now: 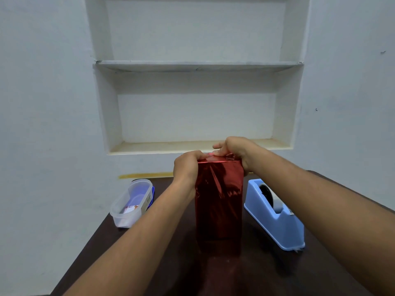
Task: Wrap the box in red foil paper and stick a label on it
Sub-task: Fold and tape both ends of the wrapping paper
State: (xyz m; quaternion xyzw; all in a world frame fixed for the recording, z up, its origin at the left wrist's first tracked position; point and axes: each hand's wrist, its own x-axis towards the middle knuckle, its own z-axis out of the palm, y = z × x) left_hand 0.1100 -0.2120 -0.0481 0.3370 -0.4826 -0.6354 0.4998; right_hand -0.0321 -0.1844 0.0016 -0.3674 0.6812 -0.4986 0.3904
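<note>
clear tub point(131, 202), blue tape dispenser point(274, 214), wall shelves point(198, 65)

Box point(219, 199) upright mid-table point(267, 272), tub point(132, 201) to its left, tape dispenser point(275, 216) to its right, wall niche point(196, 116) behind.

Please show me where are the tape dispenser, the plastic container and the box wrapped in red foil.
tape dispenser point(275, 218): head view, on its blue side wall.
plastic container point(119, 207): head view, on its clear rim.
box point(219, 201): head view, on its foil-covered front face.
</note>
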